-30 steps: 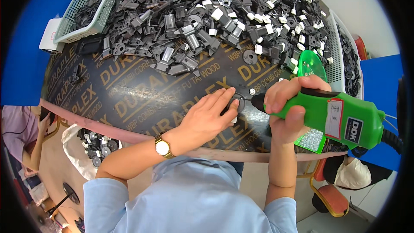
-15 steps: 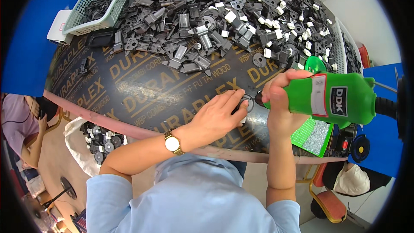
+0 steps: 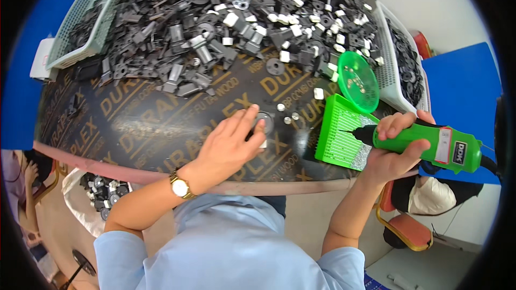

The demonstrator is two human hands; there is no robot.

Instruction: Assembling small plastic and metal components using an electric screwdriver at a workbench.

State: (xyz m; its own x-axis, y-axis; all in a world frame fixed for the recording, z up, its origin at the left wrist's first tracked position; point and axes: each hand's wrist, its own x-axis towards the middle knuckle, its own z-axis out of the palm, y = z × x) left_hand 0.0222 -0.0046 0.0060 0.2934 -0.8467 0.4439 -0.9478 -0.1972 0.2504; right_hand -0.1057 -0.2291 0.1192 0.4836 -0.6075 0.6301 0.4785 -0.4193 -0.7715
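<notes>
My left hand (image 3: 228,142) lies low on the table, its fingers curled round a dark round plastic part (image 3: 265,122) that has a small white piece at its near side. The hand covers much of that part. My right hand (image 3: 395,153) grips a green electric screwdriver (image 3: 422,142) with its bit pointing left. The bit's tip hangs over a green slotted screw tray (image 3: 324,138), which holds many small silver screws (image 3: 361,157) at its right side.
A heap of black and white plastic parts (image 3: 215,27) covers the far side. Pale baskets stand at left (image 3: 102,16) and right (image 3: 389,56). A round green dish (image 3: 357,78), a white block (image 3: 319,94) and small silver pieces (image 3: 287,120) lie near the tray.
The screwdriver has gone from beside the round part, rightward to above the screw tray. My left hand stays on the part. The whole view has shifted, bringing the green dish into sight.
</notes>
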